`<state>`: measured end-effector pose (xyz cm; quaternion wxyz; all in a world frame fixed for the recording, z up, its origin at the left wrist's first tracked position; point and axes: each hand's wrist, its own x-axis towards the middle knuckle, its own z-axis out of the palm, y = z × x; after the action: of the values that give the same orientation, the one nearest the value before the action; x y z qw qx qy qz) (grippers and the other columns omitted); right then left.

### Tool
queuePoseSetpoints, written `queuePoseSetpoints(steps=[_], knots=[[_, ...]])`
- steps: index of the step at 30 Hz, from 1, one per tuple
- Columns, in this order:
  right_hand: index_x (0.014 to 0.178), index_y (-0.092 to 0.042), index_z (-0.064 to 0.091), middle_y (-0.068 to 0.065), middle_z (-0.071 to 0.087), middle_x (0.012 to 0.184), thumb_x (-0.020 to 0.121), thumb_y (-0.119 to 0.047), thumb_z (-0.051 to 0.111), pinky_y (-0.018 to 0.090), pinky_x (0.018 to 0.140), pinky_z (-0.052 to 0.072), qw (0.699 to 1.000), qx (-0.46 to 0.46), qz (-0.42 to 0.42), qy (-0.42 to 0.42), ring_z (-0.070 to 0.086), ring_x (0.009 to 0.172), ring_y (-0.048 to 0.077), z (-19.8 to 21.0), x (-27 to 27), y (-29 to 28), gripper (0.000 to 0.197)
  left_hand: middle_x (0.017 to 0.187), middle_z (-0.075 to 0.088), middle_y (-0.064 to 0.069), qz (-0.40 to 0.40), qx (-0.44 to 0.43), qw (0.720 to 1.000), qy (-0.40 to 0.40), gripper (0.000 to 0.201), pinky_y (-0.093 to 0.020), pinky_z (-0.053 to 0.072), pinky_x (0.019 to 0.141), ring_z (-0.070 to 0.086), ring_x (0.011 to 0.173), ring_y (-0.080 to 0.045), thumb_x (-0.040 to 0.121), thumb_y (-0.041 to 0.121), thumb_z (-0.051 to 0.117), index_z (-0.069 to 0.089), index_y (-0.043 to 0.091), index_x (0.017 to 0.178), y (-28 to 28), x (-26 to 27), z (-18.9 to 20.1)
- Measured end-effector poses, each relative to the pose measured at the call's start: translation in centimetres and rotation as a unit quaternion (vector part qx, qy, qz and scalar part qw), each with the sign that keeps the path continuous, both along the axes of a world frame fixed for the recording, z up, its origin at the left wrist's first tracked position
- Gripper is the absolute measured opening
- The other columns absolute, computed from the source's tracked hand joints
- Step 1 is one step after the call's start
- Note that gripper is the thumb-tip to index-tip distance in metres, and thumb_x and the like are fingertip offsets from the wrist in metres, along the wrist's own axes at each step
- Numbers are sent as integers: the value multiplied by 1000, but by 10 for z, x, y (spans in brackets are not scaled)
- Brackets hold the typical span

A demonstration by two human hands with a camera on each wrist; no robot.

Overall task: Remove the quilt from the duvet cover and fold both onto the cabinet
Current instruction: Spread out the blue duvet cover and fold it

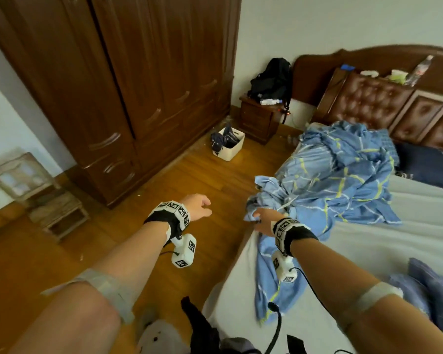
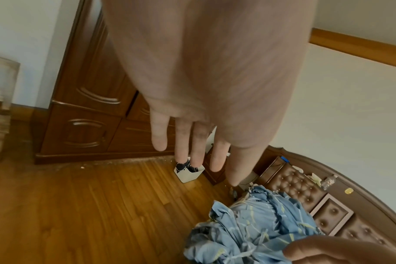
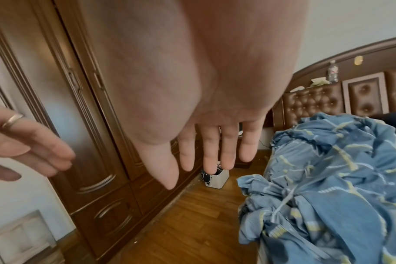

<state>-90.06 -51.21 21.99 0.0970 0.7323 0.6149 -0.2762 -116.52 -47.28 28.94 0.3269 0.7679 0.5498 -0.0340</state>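
A crumpled blue duvet cover point(image 1: 343, 180) with yellow and white lines lies heaped on the left side of the bed, and one end hangs over the mattress edge. It also shows in the wrist views point(image 2: 249, 228) point(image 3: 339, 169). My right hand point(image 1: 260, 221) is at the near corner of this heap, its fingers point(image 3: 203, 151) straight and holding nothing. My left hand point(image 1: 198, 206) hovers over the wooden floor to the left of the bed, its fingers point(image 2: 188, 142) spread and empty. A bluish-purple fabric point(image 1: 430, 284) lies at the bed's near right; I cannot tell if it is the quilt.
A tall brown wardrobe point(image 1: 138, 85) lines the left wall. A white bin point(image 1: 228, 146) stands on the floor beside a bedside cabinet point(image 1: 260, 121) that carries a black backpack point(image 1: 271, 77). A small wooden stool point(image 1: 56, 215) sits at the left. The grey sheet point(image 1: 394, 251) covers the mattress.
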Motion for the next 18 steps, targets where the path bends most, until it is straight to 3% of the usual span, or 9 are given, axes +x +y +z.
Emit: queuePoseSetpoints(steps=[2,4,11,15,18], knots=[[130,-39,53,-2,56,136,81,-42,55,42,96,51,1000,-15,-14,-5,58,118,28,-19,-12,39,49,142,52,-1,-11,3,1000,11,45,-31,42,97,51,127,-20,97,31,58,49,19,140,43,-20,-11],[132,-34,52,1,58,132,83,-40,57,42,96,50,999,-15,-39,-16,58,117,30,-19,-35,67,50,142,52,-1,-31,4,999,20,45,-33,42,99,51,126,-20,97,31,59,50,19,139,91,-38,-26],[135,-28,52,4,58,133,88,-33,61,40,99,48,990,-31,-140,-13,56,120,31,13,-116,155,48,141,52,-2,-111,-36,993,23,45,-34,43,98,52,125,-22,97,29,59,50,17,139,249,-87,-32],[128,-36,53,2,61,130,82,-35,60,42,94,52,980,-23,-198,-28,60,113,30,35,-123,196,46,138,55,-3,-143,-27,989,10,44,-33,46,97,56,120,-22,95,28,61,51,16,137,323,-80,-35],[133,-26,53,6,62,129,87,-30,59,41,97,50,969,-12,-243,-29,60,116,30,56,-113,201,46,136,56,-4,-187,-18,982,8,44,-36,47,99,57,118,-21,94,28,62,53,17,135,355,-55,-39]])
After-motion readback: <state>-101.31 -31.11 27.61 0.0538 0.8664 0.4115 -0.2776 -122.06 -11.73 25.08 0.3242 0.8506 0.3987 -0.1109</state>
